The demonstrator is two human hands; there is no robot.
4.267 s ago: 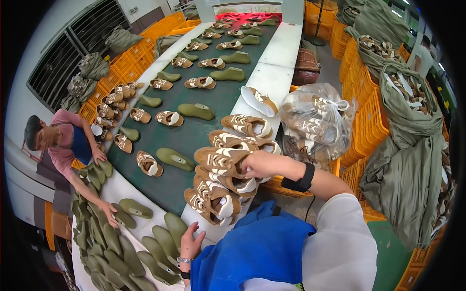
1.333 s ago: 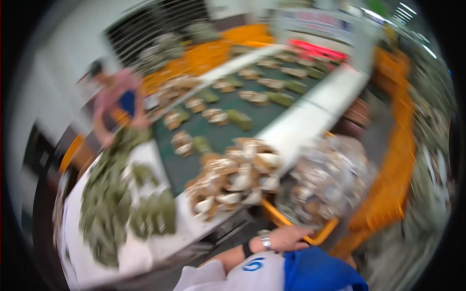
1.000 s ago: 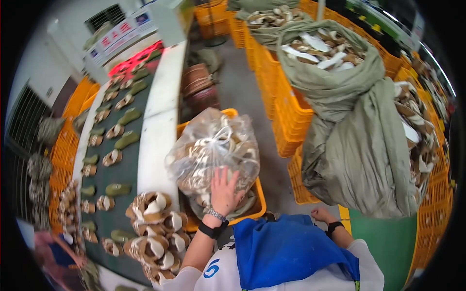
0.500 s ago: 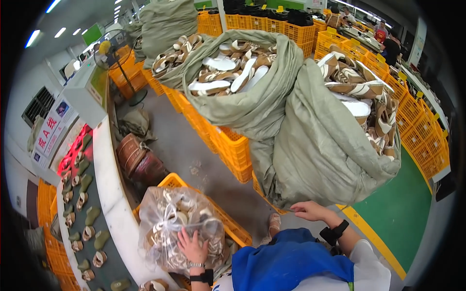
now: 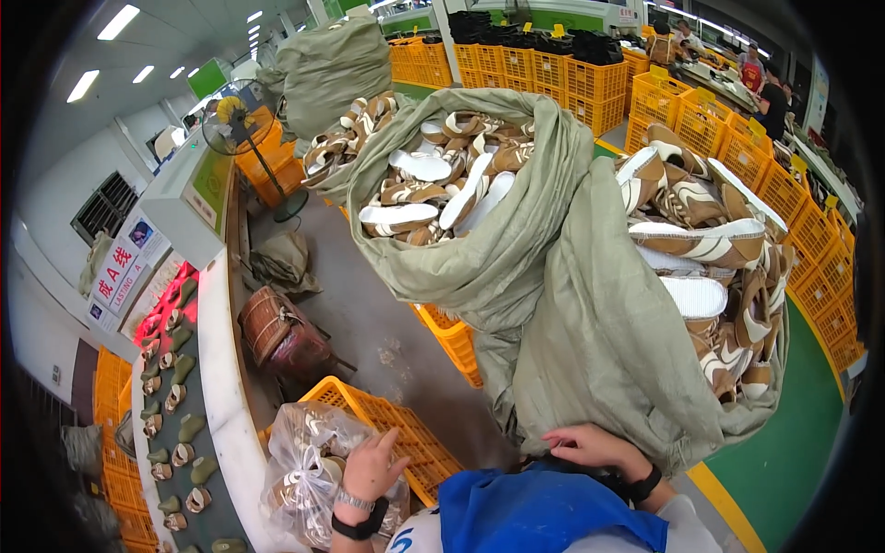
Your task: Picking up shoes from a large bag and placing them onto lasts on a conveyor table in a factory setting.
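My left hand [image 5: 373, 467], wearing a metal watch and a black wristband, hovers over the right side of a clear plastic bag [image 5: 297, 481]. Its fingers are apart and hold nothing. Brown-and-white shoe pieces show through the bag, which is knotted at the top and sits against an orange crate [image 5: 392, 422]. At the lower edge of a grey-green sack [image 5: 599, 369], my right hand [image 5: 595, 446] has its fingers bent inward; what they grip is hidden. Brown-and-white shoes [image 5: 701, 240] fill this sack to the brim.
Another open sack [image 5: 461, 267] of shoes stands beyond, on orange crates. At left runs a conveyor [image 5: 207, 419] carrying green and beige shoe pieces. A brown stool-like object [image 5: 267, 323] and a standing fan [image 5: 267, 166] are farther off. Stacked crates [image 5: 816, 249] line the right side.
My left hand has come off the bag's knot and shifted right, toward the crate. My right hand stays by the sack's lower edge. The view has tilted up a little.
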